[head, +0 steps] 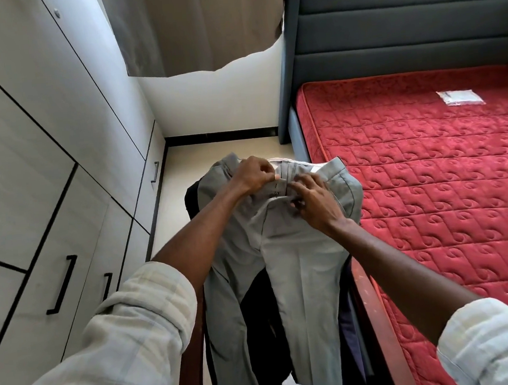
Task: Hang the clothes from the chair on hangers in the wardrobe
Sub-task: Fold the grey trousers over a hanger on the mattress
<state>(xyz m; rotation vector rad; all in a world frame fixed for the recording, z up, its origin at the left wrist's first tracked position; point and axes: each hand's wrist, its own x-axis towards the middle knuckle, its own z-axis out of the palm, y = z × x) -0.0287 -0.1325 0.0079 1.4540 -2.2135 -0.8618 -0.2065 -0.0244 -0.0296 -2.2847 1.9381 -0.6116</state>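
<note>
The chair (pixel 194 335) is almost wholly hidden under the grey trousers (pixel 302 268) and dark clothes (pixel 261 320); only a strip of brown frame shows at the left, cut off by the bottom edge. What the dark clothes are cannot be told. The trouser legs run out of the bottom edge. The left hand (pixel 252 174) has its fingertips curled out of sight at the waistband. The right hand (pixel 312 202) covers the fastening. The wardrobe (pixel 43 155) is cut by the left and top edges. The packet (pixel 460 97) on the mattress (pixel 430 183) is too small to read.
</note>
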